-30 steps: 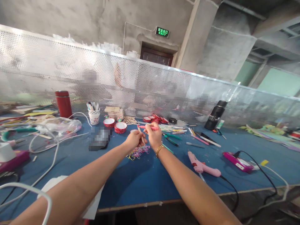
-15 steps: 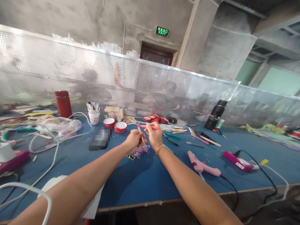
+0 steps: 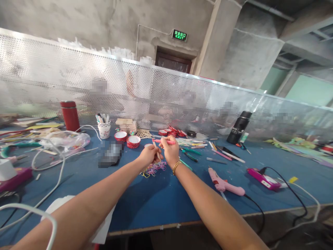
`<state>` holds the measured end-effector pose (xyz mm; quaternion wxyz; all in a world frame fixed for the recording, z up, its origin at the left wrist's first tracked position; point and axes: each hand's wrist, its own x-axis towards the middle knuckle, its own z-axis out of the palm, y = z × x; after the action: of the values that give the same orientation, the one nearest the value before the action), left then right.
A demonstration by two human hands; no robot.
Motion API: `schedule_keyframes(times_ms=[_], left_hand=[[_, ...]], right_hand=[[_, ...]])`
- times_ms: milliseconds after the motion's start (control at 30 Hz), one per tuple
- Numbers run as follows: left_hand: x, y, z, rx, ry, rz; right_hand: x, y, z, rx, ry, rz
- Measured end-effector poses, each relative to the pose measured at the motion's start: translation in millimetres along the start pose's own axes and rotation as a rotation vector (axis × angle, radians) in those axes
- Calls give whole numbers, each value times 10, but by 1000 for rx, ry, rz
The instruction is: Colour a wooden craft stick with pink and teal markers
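Observation:
My left hand [image 3: 148,155] is closed around a thin, pale wooden craft stick [image 3: 156,150], which stands tilted between its fingers. A pinkish-red marker pen [image 3: 170,142] lies in my closed right hand [image 3: 171,151], its tip pointing left at the upper part of the stick. Whether the tip touches the wood is too small to tell. Just under both hands, a heap of colourful rubber bands [image 3: 155,168] rests on the blue table [image 3: 153,205]. Red-rimmed round tins [image 3: 133,141] stand beyond my left hand.
Right of my hands lie green-handled pliers [image 3: 189,155], a pink glue gun [image 3: 223,184] and a magenta power strip [image 3: 264,178]. A paper cup [image 3: 104,129] of pens, a red flask [image 3: 69,116] and a black bottle [image 3: 239,127] stand behind. White cable [image 3: 56,187] loops at left.
Almost nothing differs. My right hand has shifted very slightly left and down with the marker pen, and my left hand keeps its hold on the stick.

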<state>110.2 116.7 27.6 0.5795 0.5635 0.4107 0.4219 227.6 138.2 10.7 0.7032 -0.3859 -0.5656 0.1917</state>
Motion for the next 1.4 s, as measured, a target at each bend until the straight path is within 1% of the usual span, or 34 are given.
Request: schedule_keyframes(times_ms=[167,367,533,667,867,1033,1200,1400], left_hand=[[4,-7,-6,4,1,7],[9,-27,-16,-13,-5,4],[-6,-15,-13,-1,2,2],[-3,-7,-6,11,3,-36],[27,-35,-18,-4,-7,-30],[20,-28,-19,-20,-8,-33],[1,-9,-14,13,4,-25],[7,-20,-21,4,0,-28]], right_hand=[[12,13,-6,27,29,17],[8,25,-2,6,-1,-1],[14,48,1,36,35,21],[6,57,7,16,8,9],[3,50,6,38,36,27],[-1,44,8,8,9,13],[16,48,-4,38,43,33],[-8,64,16,-5,7,3]])
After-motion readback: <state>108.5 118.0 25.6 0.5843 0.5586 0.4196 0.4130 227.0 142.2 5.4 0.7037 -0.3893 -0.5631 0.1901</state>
